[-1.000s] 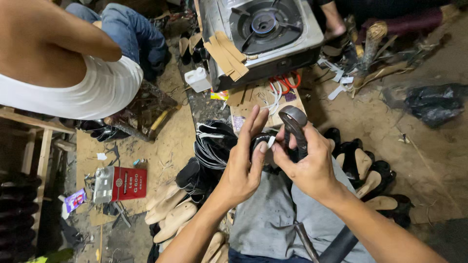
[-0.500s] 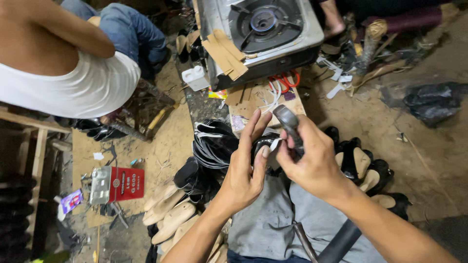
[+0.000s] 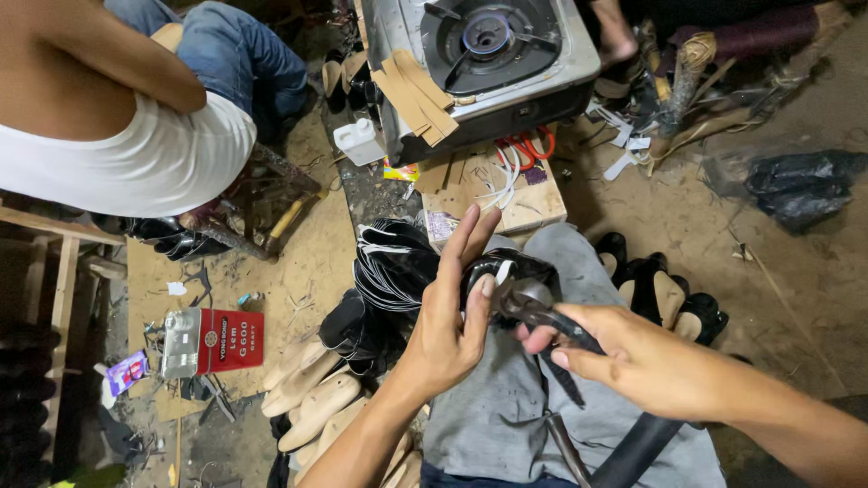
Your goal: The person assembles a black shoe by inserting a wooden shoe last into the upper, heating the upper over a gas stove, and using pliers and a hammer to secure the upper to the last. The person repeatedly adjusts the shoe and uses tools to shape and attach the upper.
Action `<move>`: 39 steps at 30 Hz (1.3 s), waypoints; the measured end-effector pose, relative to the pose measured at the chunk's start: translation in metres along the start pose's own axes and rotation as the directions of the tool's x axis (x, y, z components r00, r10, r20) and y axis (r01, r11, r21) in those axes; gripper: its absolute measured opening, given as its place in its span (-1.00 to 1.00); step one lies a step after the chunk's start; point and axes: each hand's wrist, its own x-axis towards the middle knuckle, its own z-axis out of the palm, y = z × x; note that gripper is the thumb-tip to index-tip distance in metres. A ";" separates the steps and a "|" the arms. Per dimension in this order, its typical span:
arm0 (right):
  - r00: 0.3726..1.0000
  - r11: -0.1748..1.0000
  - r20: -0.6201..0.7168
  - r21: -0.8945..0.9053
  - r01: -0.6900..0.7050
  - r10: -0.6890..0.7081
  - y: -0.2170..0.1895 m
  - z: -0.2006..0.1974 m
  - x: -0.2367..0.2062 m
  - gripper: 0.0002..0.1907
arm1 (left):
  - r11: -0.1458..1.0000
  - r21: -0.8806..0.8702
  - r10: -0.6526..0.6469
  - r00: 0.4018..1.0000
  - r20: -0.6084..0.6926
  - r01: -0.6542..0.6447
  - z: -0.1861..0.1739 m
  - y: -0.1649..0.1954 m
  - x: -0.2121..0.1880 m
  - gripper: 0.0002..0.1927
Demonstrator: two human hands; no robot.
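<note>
My left hand (image 3: 452, 312) is pressed against a black shoe upper (image 3: 506, 268) resting on my lap, thumb on its edge and fingers raised. My right hand (image 3: 633, 357) grips the dark handles of metal pincers (image 3: 533, 307), whose jaws bite the edge of the shoe upper right beside my left thumb. A stack of black shoe uppers with white stitching lines (image 3: 389, 267) lies just left of my hands.
A gas stove (image 3: 488, 54) with cardboard strips stands ahead on a wooden box (image 3: 497, 185) holding red scissors. Wooden shoe lasts (image 3: 312, 393) lie lower left, beside a red tin (image 3: 217, 339). Finished black shoes (image 3: 660, 289) sit right. Another person in a white top (image 3: 117, 136) sits upper left.
My right hand has dropped lower and swung the pincers down, so the jaws now grip the shoe upper at my left thumb. The view shifted slightly downward.
</note>
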 end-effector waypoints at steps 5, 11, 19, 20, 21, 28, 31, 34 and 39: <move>0.986 0.702 0.145 0.710 -0.050 -0.076 -0.007 -0.008 0.000 -0.68 | 1.000 0.013 0.006 0.999 0.034 -0.006 0.001 0.007 -0.002 -0.36; 0.967 0.846 -0.005 -0.484 0.221 -0.255 -0.025 -0.012 -0.011 -0.64 | 0.997 0.067 0.042 0.998 0.051 -0.045 0.005 0.005 -0.005 -0.28; 0.977 0.635 -0.140 -0.772 -0.006 -0.160 -0.030 -0.002 -0.003 -0.71 | 0.990 -0.130 0.058 0.998 0.019 -0.055 0.002 -0.003 -0.007 -0.19; 0.977 0.641 -0.186 -0.763 -0.080 -0.099 -0.025 0.003 0.005 -0.70 | 0.989 -0.144 0.022 1.000 0.018 -0.019 0.000 -0.003 -0.007 -0.20; 0.941 0.660 -0.211 -0.751 0.017 -0.264 -0.018 0.008 0.013 -0.69 | 0.987 -0.158 -0.008 1.000 0.019 0.011 -0.002 -0.004 -0.006 -0.21; 0.673 0.475 -0.177 -0.831 0.289 -0.718 0.006 0.032 0.041 -0.78 | 0.973 -0.135 -0.180 0.980 0.082 0.189 -0.015 -0.002 0.003 -0.29; 0.789 0.402 -0.109 -0.897 0.185 -0.605 -0.012 0.022 0.023 -0.76 | 0.995 0.002 -0.099 0.992 0.073 0.099 -0.015 0.003 0.003 -0.29; 0.851 0.380 -0.047 -0.906 0.184 -0.523 -0.033 0.005 0.004 -0.69 | 0.995 0.068 -0.078 0.993 0.088 0.072 -0.013 0.008 -0.003 -0.28; 0.973 0.683 -0.095 -0.726 0.076 -0.209 -0.023 -0.001 0.010 -0.72 | 0.994 0.052 -0.102 0.990 0.097 0.098 -0.013 0.004 -0.008 -0.27</move>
